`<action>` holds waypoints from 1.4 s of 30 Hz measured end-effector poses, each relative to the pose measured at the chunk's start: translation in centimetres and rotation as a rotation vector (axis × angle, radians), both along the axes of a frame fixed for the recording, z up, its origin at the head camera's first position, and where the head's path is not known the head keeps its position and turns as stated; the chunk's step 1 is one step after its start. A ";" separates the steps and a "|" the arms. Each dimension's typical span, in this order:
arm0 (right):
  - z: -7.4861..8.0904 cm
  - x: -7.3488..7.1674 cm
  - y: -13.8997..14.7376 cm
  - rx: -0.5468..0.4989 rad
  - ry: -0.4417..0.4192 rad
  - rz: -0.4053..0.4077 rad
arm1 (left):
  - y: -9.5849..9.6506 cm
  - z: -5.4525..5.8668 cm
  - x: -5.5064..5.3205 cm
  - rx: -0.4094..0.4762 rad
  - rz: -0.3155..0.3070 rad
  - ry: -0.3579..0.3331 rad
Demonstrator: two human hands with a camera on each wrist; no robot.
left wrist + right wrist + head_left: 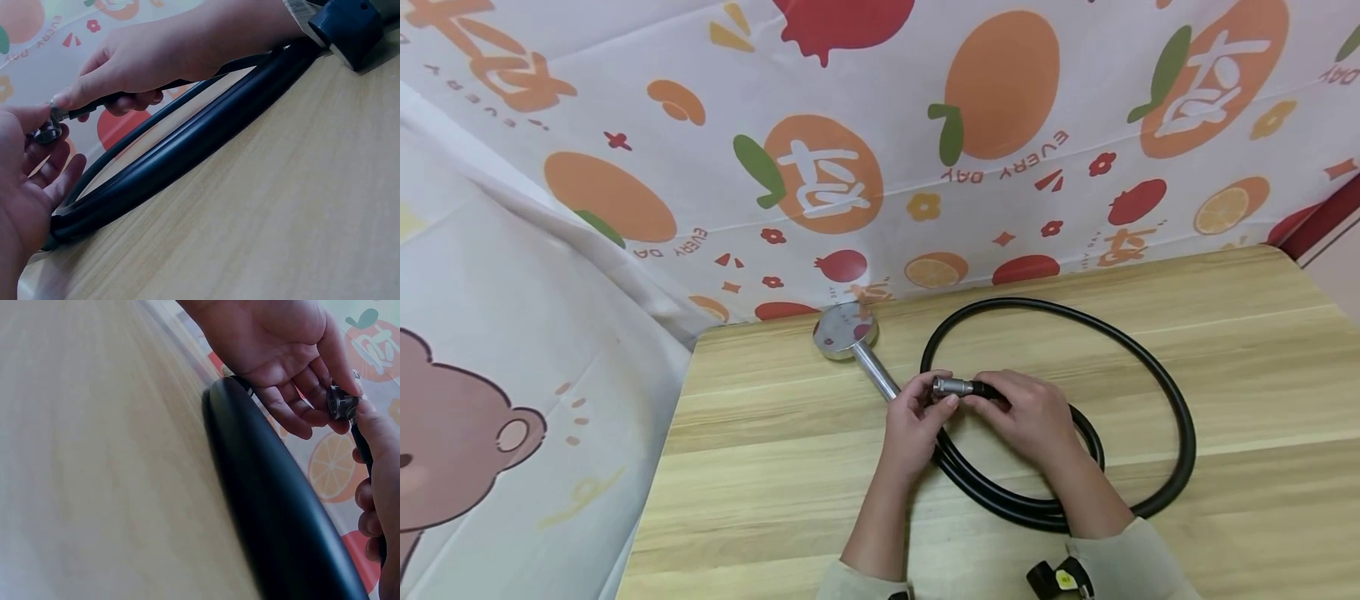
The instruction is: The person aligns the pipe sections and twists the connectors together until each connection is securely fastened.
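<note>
A chrome shower head [846, 330] with a straight handle lies at the table's back left, and the handle's lower end is hidden by my left hand [912, 425]. Thumb and fingertips of that hand pinch the silver metal connector [951, 387] at one end of a black hose [1180, 417]. Just behind the connector, my right hand [1033, 417] grips the hose end, its fingers curled underneath in the left wrist view. The right wrist view shows the connector's open round end [334, 403] between the left thumb and fingers.
The hose lies in wide loops on the wooden table [737, 467], around and under my forearms. A fruit-printed cloth [895, 200] hangs along the back edge. Another pale cloth with a bear print [467, 433] hangs at the left.
</note>
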State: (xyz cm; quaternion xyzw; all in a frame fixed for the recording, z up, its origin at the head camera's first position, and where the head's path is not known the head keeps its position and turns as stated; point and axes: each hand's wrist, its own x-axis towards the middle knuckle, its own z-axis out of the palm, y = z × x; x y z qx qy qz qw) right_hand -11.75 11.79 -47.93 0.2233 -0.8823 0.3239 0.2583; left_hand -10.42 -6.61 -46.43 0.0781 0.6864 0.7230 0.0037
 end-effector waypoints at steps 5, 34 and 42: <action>-0.2 0.0 0.1 0.005 -0.021 -0.001 | -0.2 -0.3 -0.2 0.012 -0.012 -0.033; 0.3 -0.1 0.1 0.043 -0.133 -0.005 | -0.6 -0.5 -0.4 -0.102 -0.017 -0.030; 0.5 0.1 0.3 0.016 -0.154 -0.005 | -0.2 -0.4 -0.2 -0.111 -0.020 -0.019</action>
